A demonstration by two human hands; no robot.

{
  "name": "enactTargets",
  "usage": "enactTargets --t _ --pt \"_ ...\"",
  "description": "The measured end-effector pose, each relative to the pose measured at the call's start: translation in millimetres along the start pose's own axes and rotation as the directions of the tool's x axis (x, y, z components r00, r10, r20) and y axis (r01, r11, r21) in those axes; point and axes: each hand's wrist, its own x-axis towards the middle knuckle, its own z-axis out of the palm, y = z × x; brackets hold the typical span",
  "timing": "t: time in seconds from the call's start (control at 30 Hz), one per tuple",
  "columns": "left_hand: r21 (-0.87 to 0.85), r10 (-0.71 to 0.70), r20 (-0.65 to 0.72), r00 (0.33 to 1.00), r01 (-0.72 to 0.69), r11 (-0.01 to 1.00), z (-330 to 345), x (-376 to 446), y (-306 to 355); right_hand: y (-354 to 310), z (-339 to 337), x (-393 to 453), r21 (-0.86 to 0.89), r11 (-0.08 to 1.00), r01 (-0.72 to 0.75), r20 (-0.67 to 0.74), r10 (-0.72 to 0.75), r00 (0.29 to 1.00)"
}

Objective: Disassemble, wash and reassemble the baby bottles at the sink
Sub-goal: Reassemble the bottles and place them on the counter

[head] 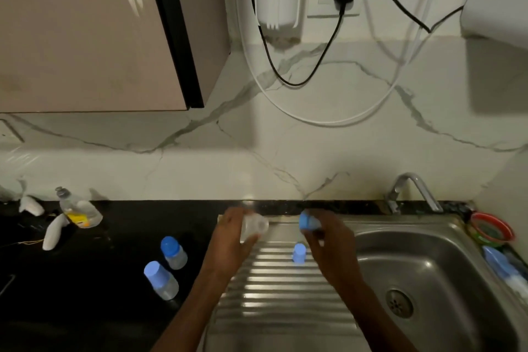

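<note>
Disassembly is only beginning — I am holding a clear bottle (254, 226) in my left hand (228, 240) and its blue cap (307, 221) in my right hand (328, 246), apart over the drainboard (274, 294); two capped bottles (167, 268) are waiting near the counter's (85, 294) front edge — nothing is washed.

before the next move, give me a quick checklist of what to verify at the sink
1. Bottle held in left hand: ok.
2. Blue top off the bottle, in right hand: ok.
3. Loose blue cap resting on drainboard: ok.
4. Two capped bottles on counter, not yet opened: not ok.
5. Tap running: cannot tell.
6. Sink basin free for washing: ok.
</note>
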Motion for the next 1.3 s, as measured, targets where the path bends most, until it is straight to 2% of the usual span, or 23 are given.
enactTargets --t 0.07,0.13,0.17,0.2,0.23,0.27,0.3,0.33,0.37,0.4,0.47,0.53,0.73,0.87,1.0,1.07,1.2,1.3 --pt "-0.049 0.113 -0.166 0.98 -0.122 0.991 -15.8 17.6 30.3 -39.9 -22.1 27.7 0.016 0.99 0.137 -0.212 -0.13 0.969" --pt "-0.102 0.124 -0.254 0.959 -0.154 0.983 -18.8 20.7 44.7 -51.6 -28.4 37.6 -0.005 0.967 0.253 -0.359 -0.238 0.903" --pt "-0.119 0.089 -0.215 0.973 -0.116 0.986 -13.6 16.7 38.8 -42.5 -24.0 33.8 -0.011 0.966 0.26 -0.343 -0.248 0.906" --pt "-0.105 0.018 -0.113 0.993 -0.03 0.994 -5.9 10.5 28.5 -26.5 -15.9 23.4 -0.012 0.975 0.22 -0.257 -0.216 0.942" --pt "-0.066 -0.093 0.028 0.995 0.094 0.993 4.6 1.0 12.0 -9.2 -6.8 8.9 -0.003 0.992 0.123 -0.098 -0.122 0.988" --pt "-0.035 -0.221 0.164 0.961 0.23 0.973 15.2 -9.8 -4.1 6.1 0.4 -6.6 -0.005 1.0 -0.006 0.082 0.007 0.997" --pt "-0.058 -0.344 0.235 0.909 0.366 0.929 23.2 -18.8 -15.6 20.3 7.4 -20.9 0.004 0.988 -0.155 0.21 0.151 0.966" --pt "-0.158 -0.428 0.253 0.867 0.474 0.866 29.5 -29.0 -21.9 28.6 10.4 -33.4 0.049 0.954 -0.297 0.261 0.274 0.925" --pt "-0.272 -0.474 0.232 0.849 0.525 0.807 34.3 -34.7 -23.3 32.6 11.2 -40.9 0.124 0.913 -0.388 0.253 0.35 0.902" --pt "-0.355 -0.497 0.227 0.837 0.547 0.758 38.0 -35.4 -20.1 33.6 11.0 -43.8 0.189 0.894 -0.407 0.221 0.366 0.904" --pt "-0.465 -0.486 0.27 0.831 0.555 0.69 41.5 -34.9 -9.3 32.0 12.0 -44.4 0.272 0.874 -0.403 0.225 0.349 0.91" --pt "-0.512 -0.443 0.339 0.83 0.558 0.653 40.1 -33.6 2.1 27.0 11.4 -44.6 0.334 0.849 -0.408 0.329 0.301 0.895" --pt "-0.489 -0.379 0.437 0.816 0.569 0.661 37.0 -23.9 10.9 27.1 8.4 -35.8 0.378 0.849 -0.37 0.369 0.228 0.901" --pt "-0.478 -0.325 0.409 0.853 0.504 0.719 36.0 -18.7 10.7 21.5 9.2 -24.2 0.392 0.813 -0.431 0.429 0.253 0.867" --pt "-0.492 -0.281 0.387 0.878 0.454 0.743 34.7 -14.0 14.8 21.2 4.1 -5.1 0.332 0.761 -0.558 0.479 0.373 0.794" --pt "-0.499 -0.302 0.372 0.878 0.463 0.732 33.1 -12.4 13.0 27.9 -1.3 2.2 0.343 0.74 -0.578 0.557 0.335 0.76" --pt "-0.532 -0.311 0.363 0.878 0.469 0.705 31.6 -12.6 13.3 29.8 -5.5 1.0 0.398 0.765 -0.507 0.614 0.188 0.767" --pt "-0.552 -0.301 0.362 0.882 0.464 0.694 33.5 -12.6 13.9 24.1 -1.9 -0.4 0.346 0.804 -0.484 0.565 0.233 0.791"
